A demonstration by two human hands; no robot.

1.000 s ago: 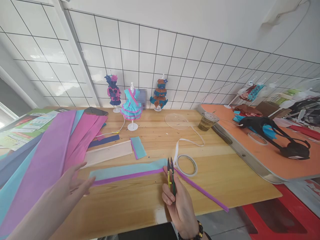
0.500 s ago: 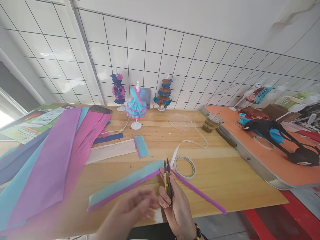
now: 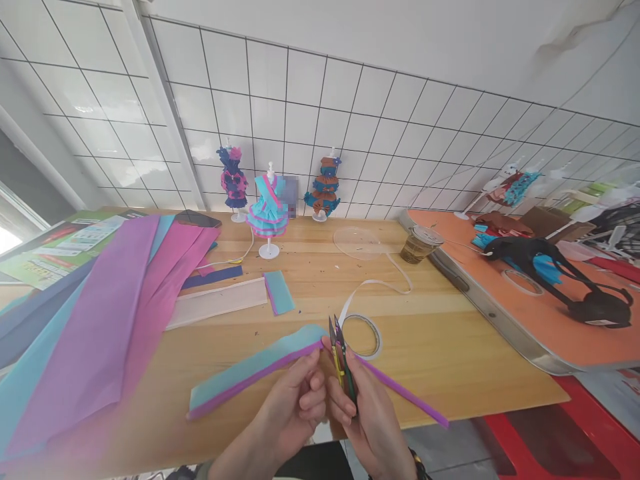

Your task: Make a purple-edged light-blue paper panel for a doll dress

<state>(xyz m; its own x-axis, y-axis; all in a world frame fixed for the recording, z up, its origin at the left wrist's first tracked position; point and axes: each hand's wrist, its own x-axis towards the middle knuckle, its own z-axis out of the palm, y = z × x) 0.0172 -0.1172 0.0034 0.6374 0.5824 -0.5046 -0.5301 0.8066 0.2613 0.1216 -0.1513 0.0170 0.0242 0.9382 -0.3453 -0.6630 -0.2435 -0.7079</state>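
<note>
My right hand (image 3: 373, 407) is wrapped around a pair of thread snips (image 3: 345, 373), whose dark blades point up and stand slightly apart. The same hand's fingertips also touch the joined end of a turquoise crepe-paper strip (image 3: 260, 360) with a purple edge. From behind that hand a narrow purple strip (image 3: 410, 395) runs down to the right. My left hand (image 3: 293, 407) is closed, fingers curled, with its thumb and fingertips just below the purple edge; whatever it pinches is hidden. Beyond the snips lies a roll of white double-sided tape (image 3: 379, 337), its tail trailing away.
Several crepe-paper sheets (image 3: 100, 300) are piled at left. Behind are a cream strip (image 3: 220, 303), a short turquoise piece (image 3: 280, 292) and small dressed stands, one in a turquoise dress (image 3: 270, 207). A lidded cup (image 3: 420, 245) stands by the orange board (image 3: 465, 280) at right.
My left hand has come up and right to the strip, its fingers now curled beside the snips. The turquoise strip's left end has shifted slightly right.
</note>
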